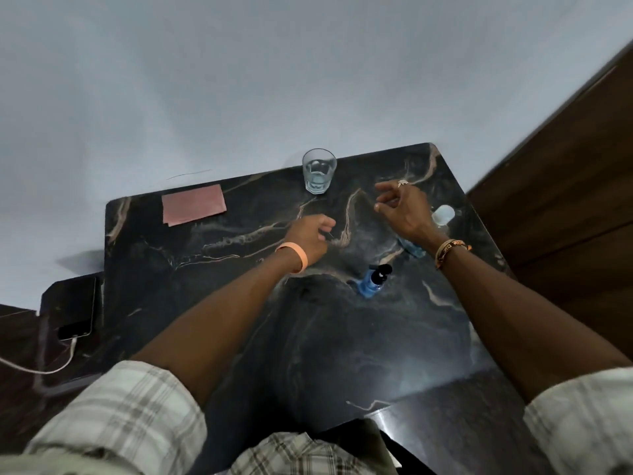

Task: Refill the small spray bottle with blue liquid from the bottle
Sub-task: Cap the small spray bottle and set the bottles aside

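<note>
Centrally, on the dark marble-patterned surface (325,337), a small blue spray bottle with a black top (371,282) is seen standing between the two forearms. A clear bottle with a white cap and blue liquid (443,214) is partly hidden behind the right wrist. The right hand (400,209) is held over the surface, fingers loosely spread, nothing gripped. The left hand (310,236) is curled; whether anything is pinched cannot be told. A clear drinking glass (319,171) is set at the far edge.
</note>
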Demonstrator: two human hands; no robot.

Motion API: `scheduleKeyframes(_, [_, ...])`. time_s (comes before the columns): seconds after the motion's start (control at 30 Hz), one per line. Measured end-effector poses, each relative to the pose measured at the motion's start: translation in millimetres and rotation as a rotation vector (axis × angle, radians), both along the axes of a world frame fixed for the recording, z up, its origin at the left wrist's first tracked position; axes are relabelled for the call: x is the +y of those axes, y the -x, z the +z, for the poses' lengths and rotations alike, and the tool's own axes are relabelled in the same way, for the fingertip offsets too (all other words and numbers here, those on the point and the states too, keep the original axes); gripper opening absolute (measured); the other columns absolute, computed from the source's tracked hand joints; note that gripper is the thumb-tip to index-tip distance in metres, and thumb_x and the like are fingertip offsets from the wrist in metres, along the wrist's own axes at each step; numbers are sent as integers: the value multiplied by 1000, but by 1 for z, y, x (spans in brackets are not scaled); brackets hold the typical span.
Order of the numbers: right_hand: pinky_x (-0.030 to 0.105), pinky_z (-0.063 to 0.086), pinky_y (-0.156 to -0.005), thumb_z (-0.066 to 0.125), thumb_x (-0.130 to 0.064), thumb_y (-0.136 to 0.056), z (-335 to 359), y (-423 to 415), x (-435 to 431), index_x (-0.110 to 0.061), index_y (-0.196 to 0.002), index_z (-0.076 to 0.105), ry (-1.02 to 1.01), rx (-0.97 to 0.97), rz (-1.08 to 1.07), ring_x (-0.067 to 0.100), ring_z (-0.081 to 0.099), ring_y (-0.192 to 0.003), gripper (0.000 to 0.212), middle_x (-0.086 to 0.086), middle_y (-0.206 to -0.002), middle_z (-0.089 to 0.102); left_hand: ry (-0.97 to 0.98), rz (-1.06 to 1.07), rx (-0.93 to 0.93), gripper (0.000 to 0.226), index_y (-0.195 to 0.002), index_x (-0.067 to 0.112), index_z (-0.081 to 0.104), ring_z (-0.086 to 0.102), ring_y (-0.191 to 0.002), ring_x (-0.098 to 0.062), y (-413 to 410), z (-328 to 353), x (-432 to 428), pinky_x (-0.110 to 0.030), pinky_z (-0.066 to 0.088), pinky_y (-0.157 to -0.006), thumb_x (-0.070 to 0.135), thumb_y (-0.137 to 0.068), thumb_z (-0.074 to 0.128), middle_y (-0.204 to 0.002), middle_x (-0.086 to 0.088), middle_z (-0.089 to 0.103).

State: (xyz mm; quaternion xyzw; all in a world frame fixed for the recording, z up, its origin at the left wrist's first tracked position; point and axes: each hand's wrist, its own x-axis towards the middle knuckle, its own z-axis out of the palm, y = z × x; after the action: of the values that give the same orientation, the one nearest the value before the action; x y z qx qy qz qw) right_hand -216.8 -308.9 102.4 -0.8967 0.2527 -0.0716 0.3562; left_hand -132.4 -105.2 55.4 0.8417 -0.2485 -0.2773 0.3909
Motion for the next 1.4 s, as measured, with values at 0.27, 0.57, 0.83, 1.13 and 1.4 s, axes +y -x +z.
scheduleKeyframes(0.27, [22,56,-78,66,4,-83,-21,78,5,-15,-118,66,-39,194,-27,14,66,-95,40,0,-103,68,-12,-222,131,55,-131,11,55,60,-109,-21,49,-13,-4,-35,51,-96,-5,-79,65,-128,-7,59])
scheduleKeyframes(0.57, [18,55,-66,86,-10,-68,-57,119,44,-25,-134,54,-212,260,-83,6,65,-92,74,-2,-118,65,-76,-328,64,65,-141,14,44,48,-128,-28,73,-14,-18,-42,44,-105,-7,-81,58,-141,-9,51])
scheduleKeyframes(0.83, [10,45,-62,91,-22,-63,-80,124,74,-18,-125,57,-202,190,-202,-3,60,-83,71,-12,-104,63,-97,-323,70,48,-126,16,56,61,-108,-28,87,-22,-21,-40,52,-92,-2,-81,58,-119,-9,65])
scheduleKeyframes(1.13, [7,43,-66,89,-23,-68,-89,123,89,-22,-113,61,-210,83,-330,-7,58,-79,53,-23,-88,59,-90,-270,117,41,-119,14,59,62,-104,-30,91,-25,-23,-43,51,-91,-1,-81,56,-114,-10,68])
scheduleKeyframes(1.4, [37,54,-89,82,-15,-78,-97,123,99,-11,-121,62,-271,17,-402,18,64,-104,48,4,-114,68,-100,-264,88,35,-115,16,62,63,-96,-28,92,-29,-23,-34,51,-81,1,-83,58,-107,-9,69])
